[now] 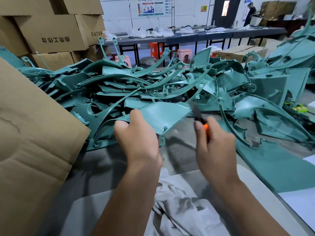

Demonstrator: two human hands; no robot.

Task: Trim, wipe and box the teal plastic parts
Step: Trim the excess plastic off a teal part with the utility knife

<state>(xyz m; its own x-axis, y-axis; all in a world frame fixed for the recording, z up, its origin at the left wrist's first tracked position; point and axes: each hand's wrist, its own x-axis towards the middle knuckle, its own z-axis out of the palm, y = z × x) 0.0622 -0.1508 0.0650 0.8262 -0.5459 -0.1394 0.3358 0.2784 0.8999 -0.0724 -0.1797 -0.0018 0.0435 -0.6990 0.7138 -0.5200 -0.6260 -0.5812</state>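
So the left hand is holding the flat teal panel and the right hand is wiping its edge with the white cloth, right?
Not quite. The left hand does hold the flat teal panel, but the right hand grips an orange-handled knife at its edge; the white cloth lies on the table. The head view shows it.

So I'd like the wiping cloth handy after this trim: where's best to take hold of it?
Probably pinch the raised folds in the middle of the white cloth, coming from above with the left hand once it frees the teal panel. It lies crumpled between the forearms, so the bunched ridges offer ready purchase.
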